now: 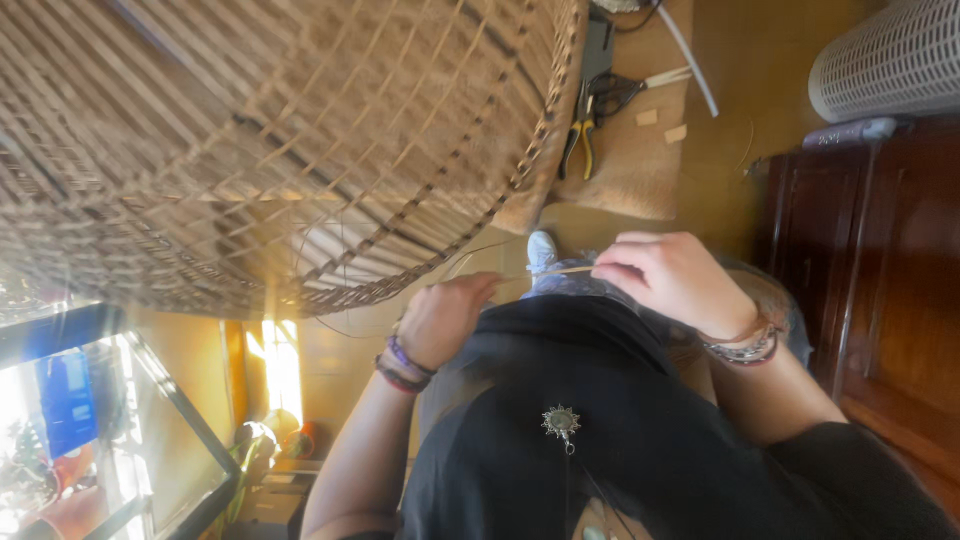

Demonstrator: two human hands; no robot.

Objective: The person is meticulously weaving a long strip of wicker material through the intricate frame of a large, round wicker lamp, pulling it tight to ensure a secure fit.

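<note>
Woven basket (280, 140) loomed closest, at ten o'clock. Below its rim, right hand (672, 278) pinched a thin reed (560, 270); left hand (445, 318) curled shut near the reed's other end.

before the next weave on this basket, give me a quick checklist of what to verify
1. Thin cane strip pinched by the right hand: ok.
2. Left hand on the strip's other end: cannot tell, the grip is hidden.
3. Woven basket steady: cannot tell, it is blurred.
4. Pliers and scissors lying on the mat, apart from both hands: ok.
5. Bracelets clear of the strip: ok.
</note>
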